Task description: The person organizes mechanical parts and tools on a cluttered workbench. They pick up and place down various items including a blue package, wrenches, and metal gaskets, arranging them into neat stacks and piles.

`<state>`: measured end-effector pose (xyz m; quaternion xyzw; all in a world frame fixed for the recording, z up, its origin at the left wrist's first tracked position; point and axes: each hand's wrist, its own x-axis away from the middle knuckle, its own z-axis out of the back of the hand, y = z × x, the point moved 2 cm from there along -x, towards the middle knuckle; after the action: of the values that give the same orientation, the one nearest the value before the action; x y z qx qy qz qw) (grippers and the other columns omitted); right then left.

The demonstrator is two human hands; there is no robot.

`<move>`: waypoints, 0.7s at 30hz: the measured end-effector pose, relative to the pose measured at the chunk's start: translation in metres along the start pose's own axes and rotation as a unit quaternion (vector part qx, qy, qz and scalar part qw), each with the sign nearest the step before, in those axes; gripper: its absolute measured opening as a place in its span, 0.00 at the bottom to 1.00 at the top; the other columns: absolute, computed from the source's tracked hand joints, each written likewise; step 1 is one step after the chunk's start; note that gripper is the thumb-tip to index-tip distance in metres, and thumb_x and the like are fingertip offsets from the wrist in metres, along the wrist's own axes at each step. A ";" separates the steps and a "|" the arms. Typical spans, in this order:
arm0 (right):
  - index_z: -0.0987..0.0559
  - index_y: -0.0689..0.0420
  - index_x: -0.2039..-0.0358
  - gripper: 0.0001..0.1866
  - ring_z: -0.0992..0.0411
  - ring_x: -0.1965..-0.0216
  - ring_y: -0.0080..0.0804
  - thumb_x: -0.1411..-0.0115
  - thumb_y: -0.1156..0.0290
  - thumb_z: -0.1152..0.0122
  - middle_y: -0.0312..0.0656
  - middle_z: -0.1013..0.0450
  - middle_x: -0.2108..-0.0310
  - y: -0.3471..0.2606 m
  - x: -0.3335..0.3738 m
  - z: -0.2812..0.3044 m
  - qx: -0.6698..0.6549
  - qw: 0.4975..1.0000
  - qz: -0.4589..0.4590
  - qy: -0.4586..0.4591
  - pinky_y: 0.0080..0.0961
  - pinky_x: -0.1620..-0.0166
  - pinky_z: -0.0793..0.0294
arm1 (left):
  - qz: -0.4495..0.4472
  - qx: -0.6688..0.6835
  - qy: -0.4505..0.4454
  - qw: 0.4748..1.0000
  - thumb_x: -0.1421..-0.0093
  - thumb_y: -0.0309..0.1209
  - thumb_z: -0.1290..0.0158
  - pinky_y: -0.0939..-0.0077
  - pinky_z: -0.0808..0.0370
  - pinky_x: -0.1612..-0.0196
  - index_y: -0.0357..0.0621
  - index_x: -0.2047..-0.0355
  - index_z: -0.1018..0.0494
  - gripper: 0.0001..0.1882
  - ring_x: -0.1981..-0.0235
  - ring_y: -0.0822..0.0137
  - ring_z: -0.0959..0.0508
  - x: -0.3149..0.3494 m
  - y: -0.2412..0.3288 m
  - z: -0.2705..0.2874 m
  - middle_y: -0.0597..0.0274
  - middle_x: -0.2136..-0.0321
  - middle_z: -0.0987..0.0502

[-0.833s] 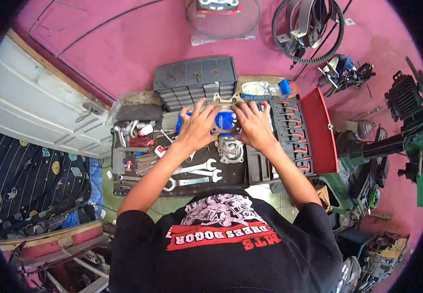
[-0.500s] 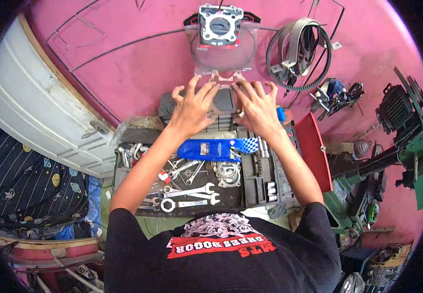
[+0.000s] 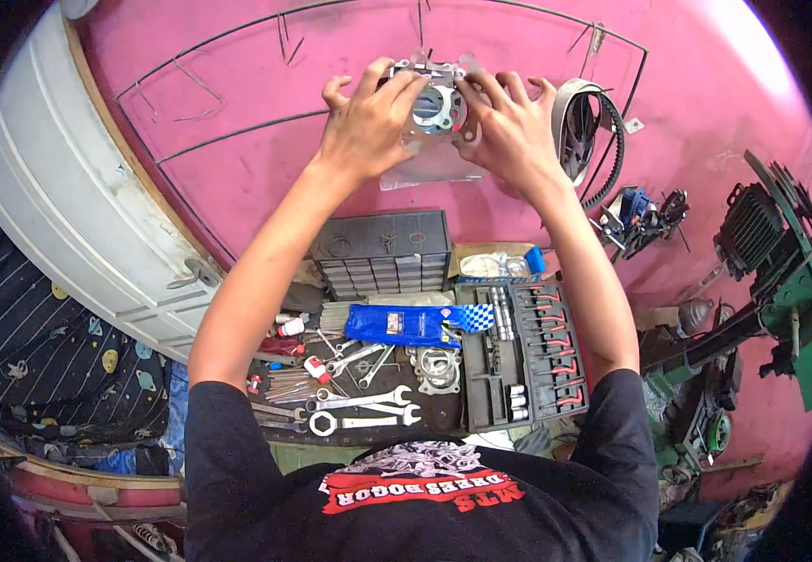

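White glare, upper right, on pink wall [image 3: 495, 220]; bowed, dark-rimmed edges

Dark drawer cabinet [image 3: 382, 240] at the back, blue packet [image 3: 406, 324] in front, wrenches [image 3: 368, 421] nearer. Toothed belt [image 3: 618, 157] hung right on pink wall [image 3: 256, 169]; white door [image 3: 68, 187] left.

"What covers the dark table [image 3: 439, 414]?"
"Take its middle as the dial's centre: a blue packet [image 3: 392, 325] lies there, with metal gaskets [image 3: 438, 360] toward six o'clock."
"And the big wrenches [image 3: 368, 421]?"
"Around seven, by the near edge. A small red-and-white container [image 3: 317, 368] is at nine."
"Further round?"
"A drawer cabinet [image 3: 382, 267] at eleven, an open carton [image 3: 490, 278] at one, a black tray [image 3: 537, 398] of red-handled tools [image 3: 567, 366] at three."
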<state>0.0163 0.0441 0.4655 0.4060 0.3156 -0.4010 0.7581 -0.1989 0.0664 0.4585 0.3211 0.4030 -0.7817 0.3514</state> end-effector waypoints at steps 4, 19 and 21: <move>0.22 0.50 0.42 0.42 0.32 0.43 0.34 0.63 0.59 0.21 0.33 0.30 0.46 0.012 -0.021 0.001 0.004 0.999 0.016 0.030 0.65 0.41 0.39 | 0.002 -0.012 0.038 0.999 0.59 0.53 0.30 0.49 0.50 0.42 0.56 0.41 0.26 0.43 0.36 0.67 0.35 -0.021 -0.012 0.003 0.77 0.45 0.25; 0.22 0.48 0.41 0.46 0.32 0.42 0.34 0.65 0.51 0.19 0.33 0.30 0.42 0.008 -0.031 -0.009 0.014 1.000 0.011 -0.017 0.62 0.40 0.39 | 0.007 0.000 0.005 1.000 0.58 0.52 0.31 0.44 0.46 0.44 0.56 0.41 0.26 0.41 0.36 0.65 0.33 -0.021 -0.022 -0.004 0.73 0.45 0.25; 0.22 0.49 0.41 0.46 0.32 0.42 0.34 0.65 0.51 0.19 0.33 0.29 0.42 0.009 -0.030 -0.011 0.014 1.000 0.015 -0.011 0.62 0.40 0.39 | 0.007 0.000 -0.004 1.000 0.58 0.52 0.31 0.43 0.46 0.44 0.56 0.41 0.26 0.41 0.37 0.65 0.33 -0.021 -0.022 -0.004 0.72 0.45 0.25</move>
<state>0.0084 0.0671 0.4881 0.4171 0.2957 -0.3982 0.7616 -0.2041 0.0849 0.4823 0.3209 0.3996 -0.7801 0.3588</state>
